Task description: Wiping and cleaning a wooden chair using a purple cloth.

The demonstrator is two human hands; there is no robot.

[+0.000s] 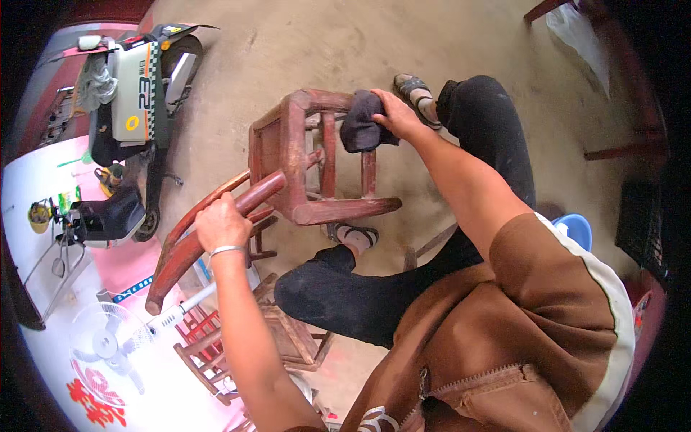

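A reddish-brown wooden chair (295, 143) lies tipped over in front of my knees, its worn seat frame and underside rungs facing me. My left hand (224, 222), with a metal bangle at the wrist, is wrapped around a round back post (262, 193) of this chair. In my right hand (398, 116) is a bunched dark cloth (363, 123), pressed against the chair's upper right part near a leg. The cloth hides the wood beneath it. My sandalled feet rest on the floor, on either side of the chair legs.
An electric scooter (132, 102) with a checkered strip stands at the upper left. A white standing fan (106, 345) and another wooden chair (286, 337) are at the lower left. Close to my right side is a blue plastic bucket (578, 231). Dark wooden furniture (621, 151) lines the right.
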